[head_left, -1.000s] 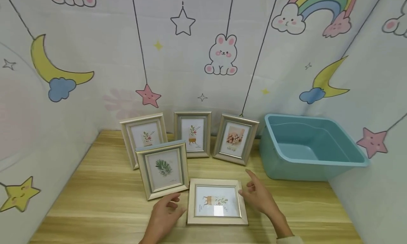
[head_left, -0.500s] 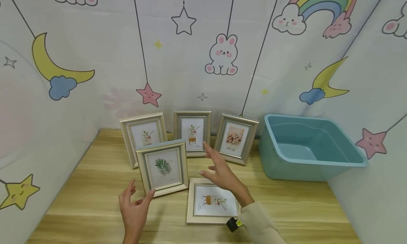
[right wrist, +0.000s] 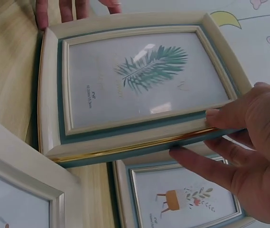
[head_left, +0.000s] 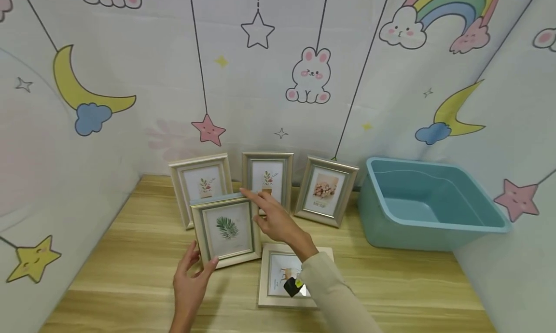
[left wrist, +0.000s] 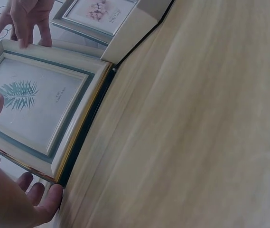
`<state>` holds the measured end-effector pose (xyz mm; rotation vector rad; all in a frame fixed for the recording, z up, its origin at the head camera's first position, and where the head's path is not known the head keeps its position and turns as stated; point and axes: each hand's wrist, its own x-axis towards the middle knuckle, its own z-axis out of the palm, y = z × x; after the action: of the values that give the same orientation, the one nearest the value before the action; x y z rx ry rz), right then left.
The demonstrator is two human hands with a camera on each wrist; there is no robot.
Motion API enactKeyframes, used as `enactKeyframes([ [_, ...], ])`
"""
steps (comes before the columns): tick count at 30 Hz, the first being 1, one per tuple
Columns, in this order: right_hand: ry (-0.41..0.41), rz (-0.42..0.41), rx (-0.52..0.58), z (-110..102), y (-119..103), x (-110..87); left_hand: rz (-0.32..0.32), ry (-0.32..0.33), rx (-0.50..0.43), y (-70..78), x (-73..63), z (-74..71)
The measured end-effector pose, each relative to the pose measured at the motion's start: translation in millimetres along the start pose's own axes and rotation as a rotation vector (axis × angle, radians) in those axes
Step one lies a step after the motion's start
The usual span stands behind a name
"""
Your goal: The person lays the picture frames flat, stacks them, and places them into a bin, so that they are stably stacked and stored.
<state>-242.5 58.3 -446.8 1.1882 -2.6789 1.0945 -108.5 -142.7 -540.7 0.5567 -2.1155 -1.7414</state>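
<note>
A picture frame with a green leaf print (head_left: 227,229) stands tilted back at the front left of the group. My right hand (head_left: 280,219) pinches its right side near the top; in the right wrist view the thumb (right wrist: 234,114) lies on the front rim, with fingers behind. My left hand (head_left: 190,282) is at the lower left corner, loosely spread, fingers beside the edge and thumb before the rim. Flat on the table lies another frame (head_left: 266,289) with a potted-plant print, partly hidden by the right sleeve (head_left: 334,289).
Behind stand two potted-plant frames, one at the left (head_left: 178,183) and one in the middle (head_left: 286,176), and a pink flower frame (head_left: 326,193). A blue-green plastic tub (head_left: 408,236) sits at the right back. A printed cloth (head_left: 165,58) hangs behind the wooden table (head_left: 113,256).
My right hand has moved left from beside the lying frame to the leaf frame and now pinches its side. My left hand has moved left and up to that frame's lower left corner.
</note>
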Motion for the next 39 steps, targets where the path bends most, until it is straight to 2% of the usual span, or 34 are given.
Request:
enactKeyframes([
  [3,0.018,0.004,-0.023,1.6,-0.5,0.3,0.001,-0.004,0.013,-0.6,-0.7,1.2],
  [11,0.055,0.022,0.003,4.2,-0.5,0.1,-0.022,-0.011,0.012,-5.8,-1.7,3.5],
  [17,0.109,0.032,0.061,5.9,3.4,-4.1,-0.012,0.005,-0.003,-7.8,0.6,2.7],
  [19,0.132,0.038,0.101,5.9,5.2,-5.9,-0.01,0.01,-0.043,-6.2,1.2,3.4],
  [24,0.194,0.052,0.273,2.0,5.7,-11.7,-0.019,0.023,-0.204,1.4,0.8,7.5],
  [26,0.212,0.056,0.36,-0.8,3.4,-14.6,-0.031,0.052,-0.279,4.1,0.0,9.3],
  [29,0.239,0.067,0.495,-5.0,1.0,-18.7,-0.037,0.106,-0.443,10.0,-3.1,13.5],
  [31,0.253,0.069,0.58,-7.5,-0.2,-20.3,-0.026,0.116,-0.571,13.6,-6.0,16.2],
  [33,0.257,0.077,0.663,-9.4,-0.8,-21.4,-0.01,0.086,-0.693,17.0,-8.9,18.0],
  [36,0.257,0.105,0.758,-10.8,-1.5,-22.3,-0.002,-0.005,-0.853,18.7,-11.5,18.4],
  [39,0.27,0.148,0.815,-10.7,-0.9,-24.2,0.011,-0.111,-0.94,17.7,-12.3,17.4],
])
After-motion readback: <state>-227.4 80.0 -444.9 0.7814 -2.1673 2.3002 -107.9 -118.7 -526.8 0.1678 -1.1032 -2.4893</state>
